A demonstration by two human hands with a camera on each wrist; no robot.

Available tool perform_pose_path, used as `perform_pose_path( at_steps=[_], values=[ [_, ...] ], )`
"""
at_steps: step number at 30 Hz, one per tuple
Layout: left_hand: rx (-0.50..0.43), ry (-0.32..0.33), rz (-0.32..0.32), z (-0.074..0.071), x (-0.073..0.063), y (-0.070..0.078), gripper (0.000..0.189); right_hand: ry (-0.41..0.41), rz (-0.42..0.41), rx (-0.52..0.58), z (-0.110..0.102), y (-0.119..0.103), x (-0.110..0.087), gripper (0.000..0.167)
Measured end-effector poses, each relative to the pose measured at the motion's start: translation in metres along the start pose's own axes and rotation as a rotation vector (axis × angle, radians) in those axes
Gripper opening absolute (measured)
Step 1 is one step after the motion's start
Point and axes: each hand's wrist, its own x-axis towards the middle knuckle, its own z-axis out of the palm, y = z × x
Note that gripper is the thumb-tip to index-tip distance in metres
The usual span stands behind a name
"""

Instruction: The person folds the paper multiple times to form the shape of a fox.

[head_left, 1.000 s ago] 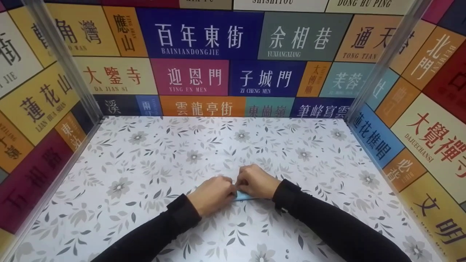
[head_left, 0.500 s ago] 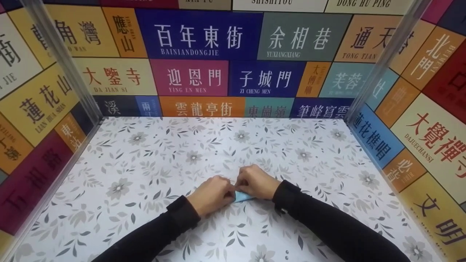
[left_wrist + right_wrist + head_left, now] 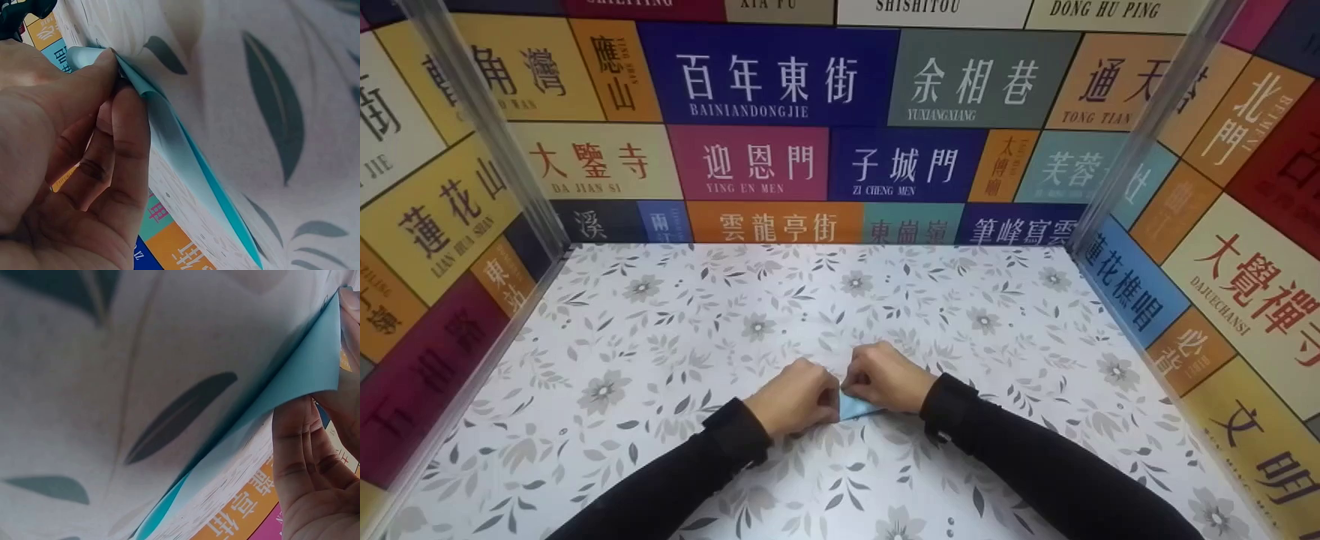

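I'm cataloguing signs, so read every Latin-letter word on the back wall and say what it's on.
"SHISHITOU": white panel
"DONG HU PING": cream panel
"YING SHAN": upper orange panel
"BAINIANDONGJIE": wide blue panel
"YUXIANGXIANG": gray panel
"TONG TIAN": tan panel
"DA JIAN SI": pale yellow panel
"YING EN MEN": pink panel
"ZI CHENG MEN": smaller blue panel
Other Latin lettering: cropped, hidden or blurred.
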Motion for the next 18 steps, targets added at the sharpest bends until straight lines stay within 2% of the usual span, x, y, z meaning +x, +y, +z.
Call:
perform_pose_path(
  at_steps=[7,18],
  values=[
    [-0.009,-0.016,0.000,-0.0031,-0.0024,-0.0008,0.013,0.001,0.014,-0.007,0.0019,0.0008,-0.0001,0.010],
    [-0.060,0.001,-0.064,-0.0016,-0.0071,-0.0023,0.013,-0.017,0.033,-0.017,0.0005,-0.0030,0.0014,0.011]
  ],
)
